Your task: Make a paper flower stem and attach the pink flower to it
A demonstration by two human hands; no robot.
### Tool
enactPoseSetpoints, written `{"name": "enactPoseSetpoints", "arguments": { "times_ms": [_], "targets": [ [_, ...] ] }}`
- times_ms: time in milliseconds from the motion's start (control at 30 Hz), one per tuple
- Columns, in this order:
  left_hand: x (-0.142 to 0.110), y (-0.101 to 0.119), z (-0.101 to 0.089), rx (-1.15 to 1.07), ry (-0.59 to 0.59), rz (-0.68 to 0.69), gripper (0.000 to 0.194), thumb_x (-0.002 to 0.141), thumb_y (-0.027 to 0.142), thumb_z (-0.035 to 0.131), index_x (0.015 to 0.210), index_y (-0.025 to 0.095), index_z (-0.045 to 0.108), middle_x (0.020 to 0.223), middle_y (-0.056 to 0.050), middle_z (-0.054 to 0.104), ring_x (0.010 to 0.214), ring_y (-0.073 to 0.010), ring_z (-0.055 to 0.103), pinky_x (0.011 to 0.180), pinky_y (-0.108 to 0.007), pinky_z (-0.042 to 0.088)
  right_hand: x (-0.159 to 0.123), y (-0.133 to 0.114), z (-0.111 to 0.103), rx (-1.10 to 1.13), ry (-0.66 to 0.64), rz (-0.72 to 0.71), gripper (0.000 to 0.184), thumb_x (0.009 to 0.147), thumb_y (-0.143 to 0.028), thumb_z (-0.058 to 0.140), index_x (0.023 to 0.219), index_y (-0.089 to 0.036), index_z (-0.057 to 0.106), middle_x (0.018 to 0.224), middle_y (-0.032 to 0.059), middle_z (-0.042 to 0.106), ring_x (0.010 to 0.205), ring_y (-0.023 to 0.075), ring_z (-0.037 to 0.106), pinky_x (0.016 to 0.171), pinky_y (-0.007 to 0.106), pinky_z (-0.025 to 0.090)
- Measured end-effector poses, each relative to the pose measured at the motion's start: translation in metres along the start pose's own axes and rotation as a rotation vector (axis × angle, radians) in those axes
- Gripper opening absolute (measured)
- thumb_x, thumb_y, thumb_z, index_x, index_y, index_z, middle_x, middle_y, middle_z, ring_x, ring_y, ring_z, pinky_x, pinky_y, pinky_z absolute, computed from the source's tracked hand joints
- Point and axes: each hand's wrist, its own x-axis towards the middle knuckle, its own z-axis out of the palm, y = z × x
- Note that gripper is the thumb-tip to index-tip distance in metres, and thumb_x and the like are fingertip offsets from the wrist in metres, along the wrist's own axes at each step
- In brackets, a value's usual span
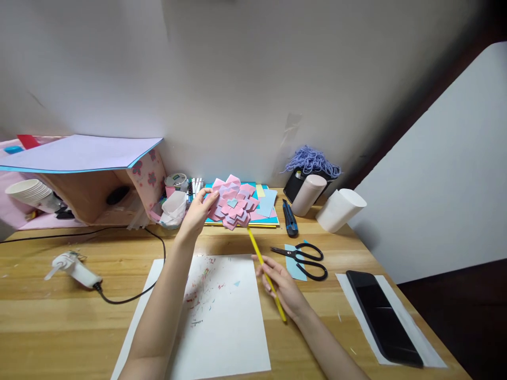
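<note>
Head view: left hand [200,211] pinches the paper flower [233,205] by its left edge, up above the table [317,338], past the far edge of the white sheet [233,338]; right hand [284,289] grips the yellow stick [255,245], tilted, top end at the flower's lower rim, can't tell if the two actually touch. Scissors [295,254] lie right of the stick, over blue paper [293,272], cutter [290,219] just beyond, glue gun [77,270] far left.
</note>
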Motion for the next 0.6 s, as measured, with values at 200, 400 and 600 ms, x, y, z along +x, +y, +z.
{"name": "enactPoseSetpoints", "arguments": {
  "times_ms": [200, 400, 600],
  "targets": [
    [-0.017, -0.004, -0.02, -0.236, 0.019, -0.012, 0.03, 0.066, 0.039, 0.07, 0.084, 0.021, 0.054, 0.072, 0.002, 0.057, 0.059, -0.0089, 0.052, 0.052, -0.02, 0.043, 0.004, -0.016, -0.029, -0.833, 0.507, -0.428, 0.04, 0.079, -0.044, 0.052, 0.107, -0.019, 0.063, 0.102, 0.0118, 0.058, 0.094, 0.0256, 0.052, 0.087, 0.044, 0.04],
    [-0.047, -0.022, -0.007, -0.461, 0.124, -0.118, 0.03, 0.081, 0.046, 0.048, 0.063, 0.023, 0.043, 0.05, 0.004, 0.035, 0.05, -0.0116, 0.035, 0.061, -0.029, 0.045, 0.002, -0.021, 0.026, -0.526, 0.106, -0.254, 0.038, 0.081, -0.05, 0.052, 0.101, -0.02, 0.064, 0.104, 0.0108, 0.061, 0.101, 0.0231, 0.054, 0.093, 0.042, 0.038],
    [-0.066, -0.041, 0.007, -0.457, 0.09, -0.076, 0.037, 0.077, 0.06, 0.046, 0.071, 0.024, 0.05, 0.062, 0.0, 0.045, 0.063, -0.0147, 0.046, 0.072, -0.034, 0.046, 0.009, -0.018, 0.096, 0.295, -0.398, 0.26, 0.033, 0.074, -0.046, 0.064, 0.089, -0.017, 0.065, 0.085, 0.0048, 0.067, 0.076, 0.0139, 0.061, 0.077, 0.03, 0.047]
  ]
}}
